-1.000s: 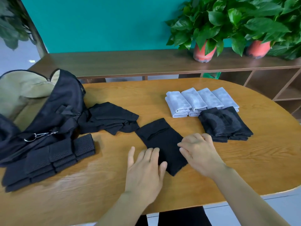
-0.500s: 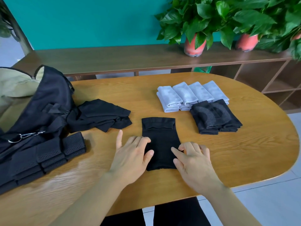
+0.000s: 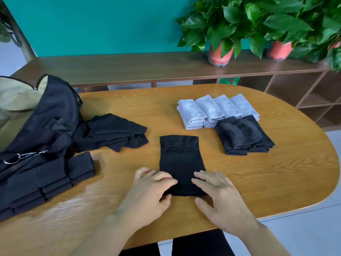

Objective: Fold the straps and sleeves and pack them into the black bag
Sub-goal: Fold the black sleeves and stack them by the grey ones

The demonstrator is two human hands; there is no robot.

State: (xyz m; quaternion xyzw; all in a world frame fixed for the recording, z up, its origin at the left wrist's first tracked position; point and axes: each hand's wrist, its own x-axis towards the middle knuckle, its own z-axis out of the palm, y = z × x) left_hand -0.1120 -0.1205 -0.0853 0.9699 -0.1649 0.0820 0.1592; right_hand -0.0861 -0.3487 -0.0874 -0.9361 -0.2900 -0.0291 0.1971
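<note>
One big oval wooden table [image 3: 276, 172] is carrying everything. Open black fabric bag [image 3: 46, 126] is sitting at the left, and flat black stretchy sleeve [image 3: 180, 159] is lying near the middle. Left hand [image 3: 147, 194] is pinching its near-left corner with curled fingers, while right hand [image 3: 221, 198] is resting fairly straight fingers on the near-right corner.
</note>
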